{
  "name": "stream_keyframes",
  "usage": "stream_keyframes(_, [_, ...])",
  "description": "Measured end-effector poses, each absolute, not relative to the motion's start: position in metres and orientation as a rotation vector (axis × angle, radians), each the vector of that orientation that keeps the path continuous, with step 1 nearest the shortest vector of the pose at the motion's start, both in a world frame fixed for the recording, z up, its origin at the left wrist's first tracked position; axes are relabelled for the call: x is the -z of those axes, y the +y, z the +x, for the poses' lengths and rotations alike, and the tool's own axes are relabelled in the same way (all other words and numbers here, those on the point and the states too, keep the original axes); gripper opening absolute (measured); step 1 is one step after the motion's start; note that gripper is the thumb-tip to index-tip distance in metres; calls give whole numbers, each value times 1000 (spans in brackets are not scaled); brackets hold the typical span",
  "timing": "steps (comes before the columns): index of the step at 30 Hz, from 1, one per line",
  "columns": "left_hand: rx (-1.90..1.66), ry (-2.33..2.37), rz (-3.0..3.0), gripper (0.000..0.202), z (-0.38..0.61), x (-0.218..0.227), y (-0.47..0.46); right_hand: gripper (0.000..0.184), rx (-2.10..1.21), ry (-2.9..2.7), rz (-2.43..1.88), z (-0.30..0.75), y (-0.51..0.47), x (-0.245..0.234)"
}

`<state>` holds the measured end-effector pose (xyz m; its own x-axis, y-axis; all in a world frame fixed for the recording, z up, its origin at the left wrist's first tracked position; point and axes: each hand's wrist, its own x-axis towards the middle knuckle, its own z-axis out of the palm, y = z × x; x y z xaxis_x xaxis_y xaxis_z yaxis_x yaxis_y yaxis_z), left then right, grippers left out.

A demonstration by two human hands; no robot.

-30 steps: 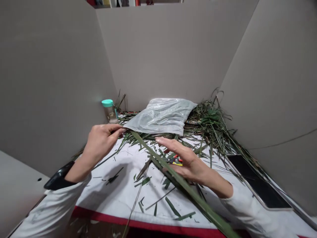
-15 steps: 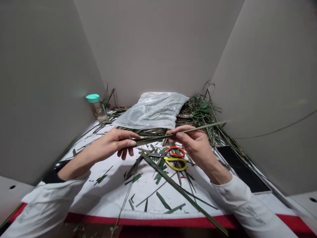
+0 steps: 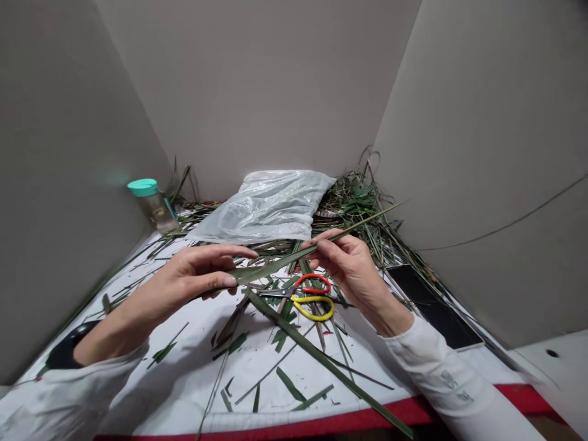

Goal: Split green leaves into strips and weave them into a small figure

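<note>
A long green leaf strip [image 3: 275,265] stretches between my two hands above the table. My left hand [image 3: 202,269] pinches its wide end between thumb and fingers, the index finger reaching out above it. Further along, my right hand [image 3: 342,254] grips the strip between thumb and fingers, and its thin tip points up to the right. Below them lie scissors [image 3: 312,298] with one red and one yellow handle. Another long leaf strip [image 3: 316,352] runs from near the scissors' blades to the front edge of the table.
Cut leaf bits [image 3: 289,384] litter the white tablecloth [image 3: 184,392]. Behind stand a clear plastic bag [image 3: 261,205], a heap of leaves [image 3: 362,199] and a bottle with a turquoise lid [image 3: 154,205]. A black tablet-like panel [image 3: 432,309] lies at right. Grey walls enclose the table.
My left hand has moved left and slightly down along the strip, and more of its width now shows. The strip's tip has tilted upward. The whole view has shifted a little.
</note>
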<state>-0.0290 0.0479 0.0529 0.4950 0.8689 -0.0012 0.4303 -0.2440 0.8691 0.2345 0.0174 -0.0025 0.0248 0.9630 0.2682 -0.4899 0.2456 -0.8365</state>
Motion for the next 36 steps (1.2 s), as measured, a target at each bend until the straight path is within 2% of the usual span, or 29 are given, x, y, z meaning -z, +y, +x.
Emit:
stream_keyframes(4, [-633, 1071, 2125, 26, -22, -45, 50, 13, -1219, -947, -664, 234, 13, 2])
stream_keyframes(12, [-786, 1145, 1890, 25, -2, -50, 36, 15, -1225, -922, -625, 238, 12, 1])
stream_keyframes(18, [-740, 1143, 2103, 26, 4, -46, 38, 19, -1178, -889, -662, 239, 12, 2])
stream_keyframes(26, [-880, 1101, 2331, 19, 18, -43, 32, 11, -1022, -944, -733, 235, 4, 2])
stream_keyframes(36, [-923, 1074, 2332, 19, 37, -32, 23, 11, -1130, -1086, -768, 228, 1, 3])
